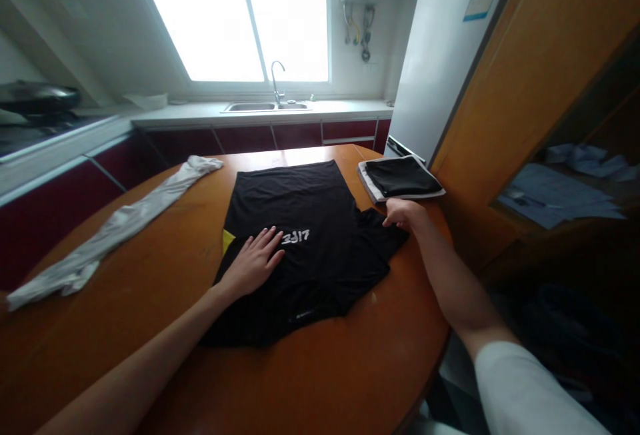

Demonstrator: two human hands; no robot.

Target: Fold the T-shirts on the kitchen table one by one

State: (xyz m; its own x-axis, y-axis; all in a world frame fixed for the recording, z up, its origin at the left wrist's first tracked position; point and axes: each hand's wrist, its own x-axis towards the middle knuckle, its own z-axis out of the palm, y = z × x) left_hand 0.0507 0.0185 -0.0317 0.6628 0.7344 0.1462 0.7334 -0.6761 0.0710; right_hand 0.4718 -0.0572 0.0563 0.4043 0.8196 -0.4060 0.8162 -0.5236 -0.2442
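Observation:
A black T-shirt (300, 202) lies spread on the wooden table, its hem toward the window and its collar toward me. White lettering is printed across its middle, upside down from here, and a yellow patch shows at its left edge. My left hand (254, 258) rests flat on the shirt beside the lettering, fingers stretched out. At the right, my right hand (400, 212) is closed on the edge of the shirt's sleeve, which sticks out to that side. The fingertips there are partly hidden.
Folded clothes (403, 177), black on top of white, lie at the table's far right. A crumpled white garment (125, 228) stretches along the left side of the wooden table (320, 382). Beyond stand a counter with a sink (250, 107) and a fridge (435, 48).

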